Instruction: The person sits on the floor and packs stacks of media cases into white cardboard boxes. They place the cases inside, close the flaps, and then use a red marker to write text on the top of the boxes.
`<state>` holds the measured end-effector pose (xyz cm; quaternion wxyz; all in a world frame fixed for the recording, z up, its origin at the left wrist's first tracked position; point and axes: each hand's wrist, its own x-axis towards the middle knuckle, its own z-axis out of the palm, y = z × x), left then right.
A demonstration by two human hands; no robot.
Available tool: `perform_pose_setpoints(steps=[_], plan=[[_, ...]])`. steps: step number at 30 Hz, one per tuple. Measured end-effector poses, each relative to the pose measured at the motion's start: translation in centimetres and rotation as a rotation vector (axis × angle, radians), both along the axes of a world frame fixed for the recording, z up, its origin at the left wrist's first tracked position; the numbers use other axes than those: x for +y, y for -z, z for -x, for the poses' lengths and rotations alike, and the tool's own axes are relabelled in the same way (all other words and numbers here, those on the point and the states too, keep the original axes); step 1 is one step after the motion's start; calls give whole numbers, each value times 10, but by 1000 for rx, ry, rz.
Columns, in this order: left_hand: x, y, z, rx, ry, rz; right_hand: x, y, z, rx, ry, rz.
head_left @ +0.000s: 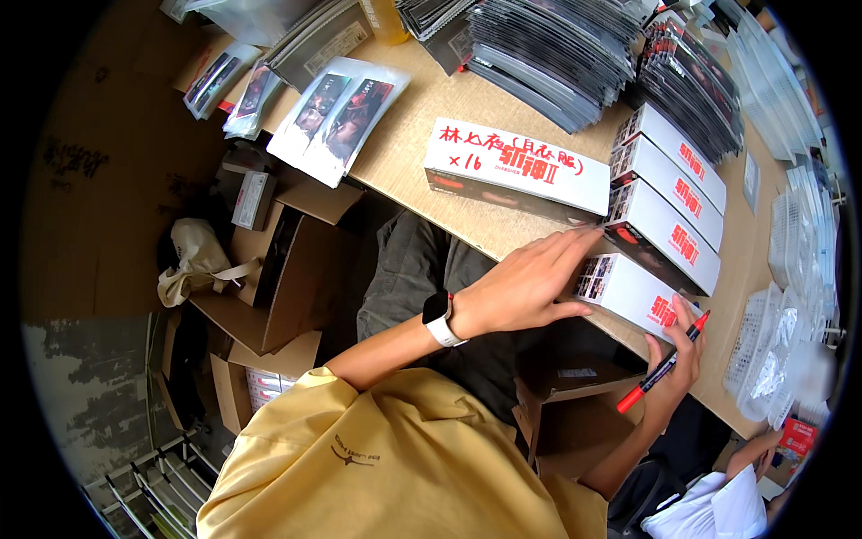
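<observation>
A long white box (pixel 628 296) with red lettering lies at the table's near edge. My left hand (pixel 525 283) is at its left end, fingers stretched out together and thumb apart, against or just beside the box. My right hand (pixel 687 368) is closed around a red-and-black marker pen (pixel 660 370), its fingertips at the box's right end. Just beyond, similar white boxes (pixel 660 225) stand side by side in a row. To their left is another box (pixel 516 171) with red handwriting on its white top.
Tall stacks of dark printed packets (pixel 548 63) fill the far side. Clear-sleeved cards (pixel 339 121) lie at the table's left. Clear plastic baskets (pixel 754 346) line the right. Open cardboard boxes (pixel 287 278) stand below, left. Another person's white sleeve (pixel 718 512) shows at lower right.
</observation>
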<state>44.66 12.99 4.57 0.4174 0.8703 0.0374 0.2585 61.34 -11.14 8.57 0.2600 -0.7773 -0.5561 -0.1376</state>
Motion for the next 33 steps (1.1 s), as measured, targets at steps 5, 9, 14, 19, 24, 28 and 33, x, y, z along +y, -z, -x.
perform_pose_setpoints(steps=[5,9,14,19,24,28,33], plan=[[-2,7,-25,11,132,95,-2,-3,3,58,27,29],[6,21,-40,5,84,76,-4,7,-20,242,-6,-144],[11,26,-41,72,76,32,-4,-2,-31,516,-31,-379],[15,19,-46,113,69,-15,54,-21,-21,891,-152,-263],[15,16,-47,49,57,-38,84,-20,-19,944,-91,-229],[14,15,-47,59,39,-72,87,-18,-21,805,-55,-194],[15,15,-51,55,41,-90,92,-18,-24,766,-50,-234]])
